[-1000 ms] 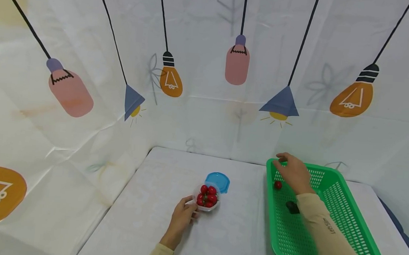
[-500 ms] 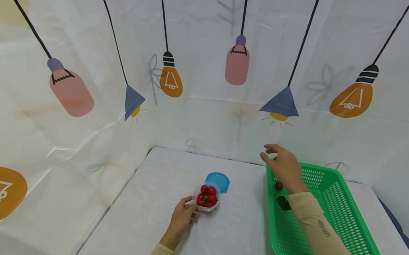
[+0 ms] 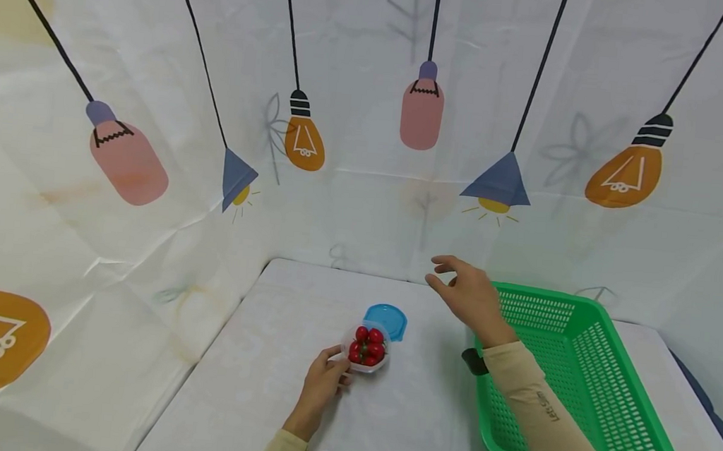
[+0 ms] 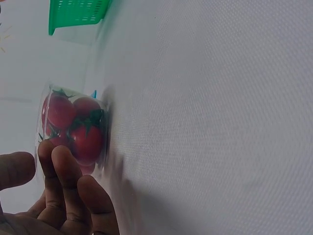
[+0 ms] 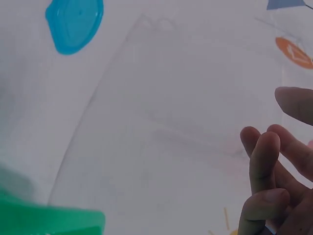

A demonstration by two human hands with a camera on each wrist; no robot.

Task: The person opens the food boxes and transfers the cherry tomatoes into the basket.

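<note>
A small clear plastic container (image 3: pixel 366 369) of red cherry tomatoes (image 3: pixel 375 352) stands on the table. My left hand (image 3: pixel 321 385) holds it at its near left side. In the left wrist view, my thumb and fingertips are at the container's rim and wall, over tomatoes with green stems (image 4: pixel 88 139). My right hand (image 3: pixel 467 294) is raised past the left rim of a green basket (image 3: pixel 578 384). Its fingers are loosely bent with nothing between them, as the right wrist view also shows. The hand and forearm hide part of the basket.
A blue lid (image 3: pixel 387 319) lies just behind the container, and also shows in the right wrist view. The white-covered table (image 3: pixel 290 319) meets a patterned curtain (image 3: pixel 350 210) at the back and left. The basket takes up the table's right side.
My right hand has moved left from over the basket to beyond its left rim. A single tomato seen in the basket earlier is now hidden. The left hand and container have stayed still.
</note>
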